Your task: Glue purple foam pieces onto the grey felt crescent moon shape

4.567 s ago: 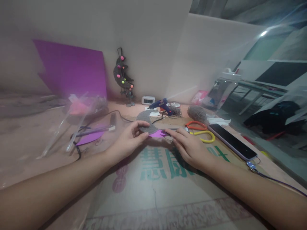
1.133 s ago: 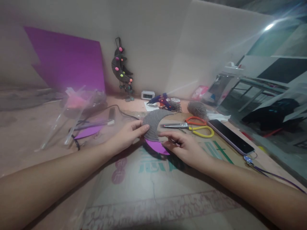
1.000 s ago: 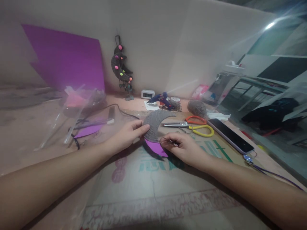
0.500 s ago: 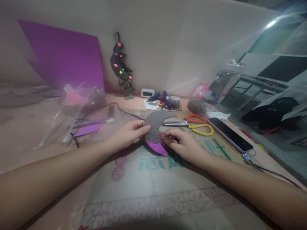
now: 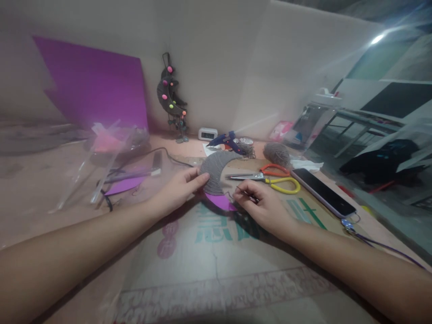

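Note:
My left hand (image 5: pixel 192 182) pinches the outer edge of a crescent moon cutout (image 5: pixel 216 173), thumb on top. Grey yarn is wound over most of the crescent; its lower tip shows bare purple card. Beside that lower tip, my right hand (image 5: pixel 253 198) is closed with finger and thumb together on a thin strand of grey yarn (image 5: pixel 230 194) leading to the crescent. Just beyond the right hand lie scissors (image 5: pixel 249 177) with one orange and one yellow handle.
A glue gun (image 5: pixel 224 139) lies behind the crescent near a small digital clock (image 5: pixel 208 134). A grey yarn ball (image 5: pixel 276 154) and a phone (image 5: pixel 324 191) are to the right. Purple card (image 5: pixel 97 85) and a decorated moon hanging (image 5: pixel 170 94) stand against the wall. Cardboard (image 5: pixel 216 261) covers the table.
My right hand has moved slightly right, away from the crescent, and a bit of yarn shows between them. The crescent has turned and shifted slightly up and left in my left hand.

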Demonstrator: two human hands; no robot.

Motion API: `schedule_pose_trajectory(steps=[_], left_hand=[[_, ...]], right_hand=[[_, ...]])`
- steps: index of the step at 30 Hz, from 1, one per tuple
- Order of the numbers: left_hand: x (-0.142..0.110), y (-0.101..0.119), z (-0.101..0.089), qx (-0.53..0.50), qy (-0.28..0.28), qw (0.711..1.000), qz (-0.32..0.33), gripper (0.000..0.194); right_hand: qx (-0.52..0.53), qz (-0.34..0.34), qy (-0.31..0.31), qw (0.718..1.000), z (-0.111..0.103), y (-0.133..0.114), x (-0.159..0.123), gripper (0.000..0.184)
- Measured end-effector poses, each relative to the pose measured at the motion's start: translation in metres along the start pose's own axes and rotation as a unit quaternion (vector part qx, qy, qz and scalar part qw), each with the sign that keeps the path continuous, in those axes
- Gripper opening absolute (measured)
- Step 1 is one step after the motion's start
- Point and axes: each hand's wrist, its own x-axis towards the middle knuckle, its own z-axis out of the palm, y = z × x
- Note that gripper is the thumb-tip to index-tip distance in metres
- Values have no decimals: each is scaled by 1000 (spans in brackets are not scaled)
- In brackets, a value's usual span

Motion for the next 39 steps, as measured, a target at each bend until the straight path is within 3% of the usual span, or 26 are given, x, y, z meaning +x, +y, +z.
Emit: schedule_pose_trajectory(steps=[5,15,23,28,32,39], left_hand=[[1,-4,-2,5,6,1000,-4,27],[1,-4,-1,-7,13,1000,-17,27],[2,-6,-4,17,8,1000,-7,29],[0,-1,0,-1,9,1000,-10,28],[1,2,2,-18,5,1000,-10,28],[3,-1,1,-29,11,999,-6,32]], right_hand=[[-5,-29,-7,1000,0,3,-2,15],[46,5,-8,999,0,3,-3,27],[26,5,2,1000,2,6,0,9],[5,-6,-5,1000,1,9,0,14],[46,10,3,999,2,11,0,12],[72,25,-13,997,3,12,-1,26]])
